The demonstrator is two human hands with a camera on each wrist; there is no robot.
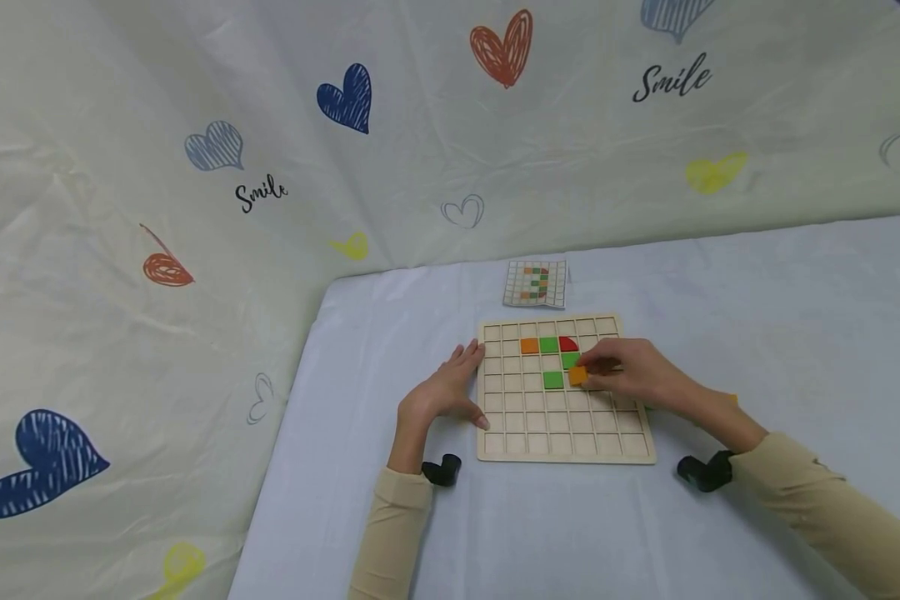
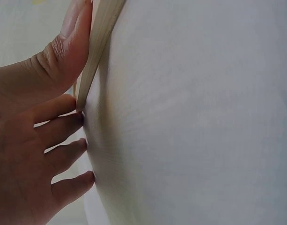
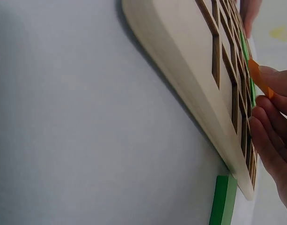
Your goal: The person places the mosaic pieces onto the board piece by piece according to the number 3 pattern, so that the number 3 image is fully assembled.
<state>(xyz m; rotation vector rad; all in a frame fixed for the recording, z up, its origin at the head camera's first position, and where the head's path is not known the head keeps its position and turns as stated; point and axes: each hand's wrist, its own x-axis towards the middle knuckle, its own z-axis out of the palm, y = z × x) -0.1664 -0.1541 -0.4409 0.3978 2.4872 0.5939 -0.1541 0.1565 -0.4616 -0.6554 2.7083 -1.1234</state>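
Observation:
A wooden grid board [image 1: 566, 458] lies on the white cloth. My right hand [image 1: 633, 369] pinches an orange square tile [image 1: 577, 377] between thumb and fingers, over the board's grid; the right wrist view has this tile [image 3: 259, 77] tilted against the grid. Seated in the cells are another orange tile [image 1: 529, 346], a green tile [image 1: 548, 344] and a red rounded tile [image 1: 567, 343]. Below the red one is a second green tile [image 1: 570, 360], with a third green tile [image 1: 553, 380] left of the held piece. My left hand [image 1: 450, 390], fingers spread, rests along the board's left edge.
Behind the board lies a small card [image 1: 536, 284] printed with a grid of coloured shapes. A loose green piece [image 3: 223, 201] sits beside the board's right side, and a yellow piece [image 1: 733, 398] shows past the right wrist. A heart-printed curtain [image 1: 420, 167] hangs behind the table.

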